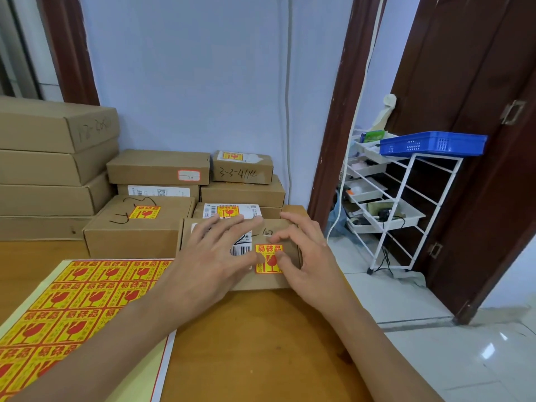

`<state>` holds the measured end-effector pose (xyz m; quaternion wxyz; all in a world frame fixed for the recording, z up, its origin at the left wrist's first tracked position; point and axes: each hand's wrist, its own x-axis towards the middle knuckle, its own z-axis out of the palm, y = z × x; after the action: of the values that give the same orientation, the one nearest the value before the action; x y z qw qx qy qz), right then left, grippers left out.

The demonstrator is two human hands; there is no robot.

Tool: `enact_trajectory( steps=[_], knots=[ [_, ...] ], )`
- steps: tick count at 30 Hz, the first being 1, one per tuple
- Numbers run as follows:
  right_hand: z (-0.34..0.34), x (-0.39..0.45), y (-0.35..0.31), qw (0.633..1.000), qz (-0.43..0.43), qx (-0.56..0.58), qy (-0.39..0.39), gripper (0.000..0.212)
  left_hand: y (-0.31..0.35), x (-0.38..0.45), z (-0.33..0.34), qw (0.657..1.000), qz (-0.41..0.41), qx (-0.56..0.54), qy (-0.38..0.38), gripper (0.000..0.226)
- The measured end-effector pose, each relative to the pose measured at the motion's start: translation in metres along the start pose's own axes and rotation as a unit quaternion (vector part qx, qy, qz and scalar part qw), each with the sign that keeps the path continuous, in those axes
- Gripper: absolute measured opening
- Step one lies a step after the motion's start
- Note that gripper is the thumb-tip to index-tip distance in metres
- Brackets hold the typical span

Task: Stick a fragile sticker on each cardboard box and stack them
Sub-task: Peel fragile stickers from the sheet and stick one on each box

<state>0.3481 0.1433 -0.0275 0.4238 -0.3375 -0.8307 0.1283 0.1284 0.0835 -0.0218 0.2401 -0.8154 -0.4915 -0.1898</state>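
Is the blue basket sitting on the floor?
No, the blue basket sits on top of the white rack, above the floor.

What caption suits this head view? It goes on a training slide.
Both hands, left hand and right hand, press a fragile sticker onto a cardboard box beside the sticker sheet.

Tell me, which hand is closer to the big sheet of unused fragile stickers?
Left. The left hand lies flat on the cardboard box, just past the sticker sheet and its right edge. The right hand is farther right, fingers on the stuck fragile sticker.
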Motion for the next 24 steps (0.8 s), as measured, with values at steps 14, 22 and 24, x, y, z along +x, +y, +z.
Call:
enact_trajectory(
  steps=[14,22,24],
  knots=[
    [0.000,0.001,0.002,1.000,0.003,-0.001,-0.008,0.022,-0.006,-0.008,0.000,0.997,0.057,-0.055,-0.014,0.040],
    [0.001,0.001,0.003,1.000,0.000,0.013,0.001,0.023,-0.001,-0.008,-0.005,0.996,0.091,0.002,-0.001,0.035],
    [-0.002,0.000,0.005,1.000,-0.005,0.011,0.019,0.019,0.003,-0.009,-0.007,0.995,0.095,0.003,0.006,0.035]
  ],
)
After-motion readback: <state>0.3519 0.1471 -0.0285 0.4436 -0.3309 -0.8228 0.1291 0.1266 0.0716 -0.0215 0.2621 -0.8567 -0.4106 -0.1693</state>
